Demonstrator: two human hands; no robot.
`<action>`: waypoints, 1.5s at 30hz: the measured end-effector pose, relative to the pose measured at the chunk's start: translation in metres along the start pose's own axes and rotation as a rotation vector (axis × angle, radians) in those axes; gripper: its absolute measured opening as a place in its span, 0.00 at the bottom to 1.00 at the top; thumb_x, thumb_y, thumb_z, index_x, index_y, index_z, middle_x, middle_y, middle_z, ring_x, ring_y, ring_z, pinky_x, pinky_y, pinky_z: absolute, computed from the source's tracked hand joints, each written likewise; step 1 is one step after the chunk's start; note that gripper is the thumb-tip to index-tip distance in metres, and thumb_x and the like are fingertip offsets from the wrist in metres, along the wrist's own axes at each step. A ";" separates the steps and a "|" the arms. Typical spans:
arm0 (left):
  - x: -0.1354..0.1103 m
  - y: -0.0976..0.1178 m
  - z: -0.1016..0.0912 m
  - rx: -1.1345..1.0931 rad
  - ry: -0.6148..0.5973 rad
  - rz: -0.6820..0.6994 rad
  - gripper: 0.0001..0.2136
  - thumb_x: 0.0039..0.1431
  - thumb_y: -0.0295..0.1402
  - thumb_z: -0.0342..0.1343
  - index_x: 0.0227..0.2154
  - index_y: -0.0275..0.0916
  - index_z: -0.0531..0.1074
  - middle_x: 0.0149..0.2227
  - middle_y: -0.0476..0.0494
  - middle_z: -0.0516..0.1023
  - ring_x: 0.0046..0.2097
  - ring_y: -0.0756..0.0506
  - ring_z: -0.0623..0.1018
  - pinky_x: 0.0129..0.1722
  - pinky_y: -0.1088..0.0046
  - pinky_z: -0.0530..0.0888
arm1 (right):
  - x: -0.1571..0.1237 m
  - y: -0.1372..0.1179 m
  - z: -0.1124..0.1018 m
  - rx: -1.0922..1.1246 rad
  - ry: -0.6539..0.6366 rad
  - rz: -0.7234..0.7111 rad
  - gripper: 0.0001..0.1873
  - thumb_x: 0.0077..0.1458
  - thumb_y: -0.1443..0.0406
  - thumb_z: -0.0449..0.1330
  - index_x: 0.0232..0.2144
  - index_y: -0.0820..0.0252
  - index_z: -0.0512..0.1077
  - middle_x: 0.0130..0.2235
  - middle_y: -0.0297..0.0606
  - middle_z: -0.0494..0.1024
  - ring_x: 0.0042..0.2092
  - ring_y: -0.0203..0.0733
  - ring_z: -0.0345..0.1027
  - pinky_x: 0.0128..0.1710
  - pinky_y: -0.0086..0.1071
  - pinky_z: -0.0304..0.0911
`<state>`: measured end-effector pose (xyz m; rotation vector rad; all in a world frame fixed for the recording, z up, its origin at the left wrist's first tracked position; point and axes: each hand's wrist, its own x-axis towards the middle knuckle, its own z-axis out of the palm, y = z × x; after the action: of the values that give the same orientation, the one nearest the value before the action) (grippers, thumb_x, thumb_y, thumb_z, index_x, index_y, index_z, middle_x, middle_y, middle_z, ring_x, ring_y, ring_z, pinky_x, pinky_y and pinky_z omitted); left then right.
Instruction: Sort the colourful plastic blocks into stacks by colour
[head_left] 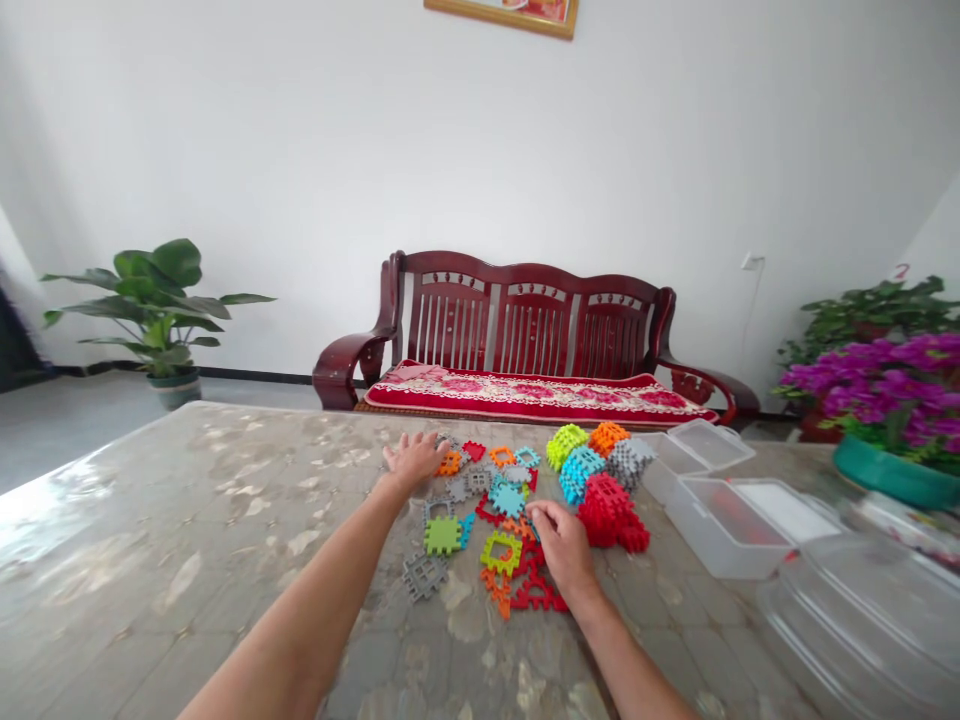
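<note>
Pieces [443,536] lie near left hand [415,461], right hand [559,540]; packet [911,524] print blurred.

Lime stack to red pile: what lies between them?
In the head view, the blue stack lies between the lime stack and the red pile.

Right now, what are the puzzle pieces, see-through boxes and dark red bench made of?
Puzzle pieces: probably plastic, fairly matt, going by their even colours and crisp teeth; firm foam is possible.
See-through boxes: most likely clear plastic, slightly cloudy, since their thin walls let light through.
Bench: looks like varnished wood, with slats and a glossy shine.
</note>
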<state>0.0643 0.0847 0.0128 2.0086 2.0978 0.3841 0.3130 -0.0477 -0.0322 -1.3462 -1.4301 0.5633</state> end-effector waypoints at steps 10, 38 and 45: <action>-0.015 0.004 0.027 0.055 0.002 0.094 0.27 0.65 0.48 0.39 0.63 0.46 0.62 0.66 0.32 0.63 0.67 0.31 0.61 0.62 0.40 0.55 | 0.001 -0.002 0.001 0.002 0.009 -0.031 0.16 0.56 0.56 0.54 0.30 0.56 0.78 0.36 0.42 0.83 0.41 0.51 0.77 0.44 0.40 0.71; -0.120 -0.040 0.021 0.090 0.189 -0.021 0.21 0.64 0.35 0.46 0.59 0.45 0.68 0.65 0.39 0.65 0.67 0.36 0.62 0.65 0.55 0.56 | -0.002 0.007 -0.002 -0.002 -0.021 -0.048 0.15 0.52 0.56 0.56 0.33 0.58 0.79 0.37 0.44 0.83 0.43 0.52 0.77 0.46 0.44 0.72; -0.115 -0.038 0.017 0.049 0.195 -0.004 0.21 0.63 0.33 0.47 0.58 0.45 0.70 0.64 0.38 0.67 0.66 0.36 0.63 0.64 0.54 0.57 | -0.002 0.003 -0.004 -0.231 0.060 -0.197 0.15 0.53 0.59 0.55 0.37 0.57 0.79 0.41 0.43 0.82 0.46 0.51 0.75 0.51 0.46 0.68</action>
<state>0.0395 -0.0312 -0.0184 2.0690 2.2441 0.5539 0.3176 -0.0501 -0.0336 -1.3680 -1.5937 0.2322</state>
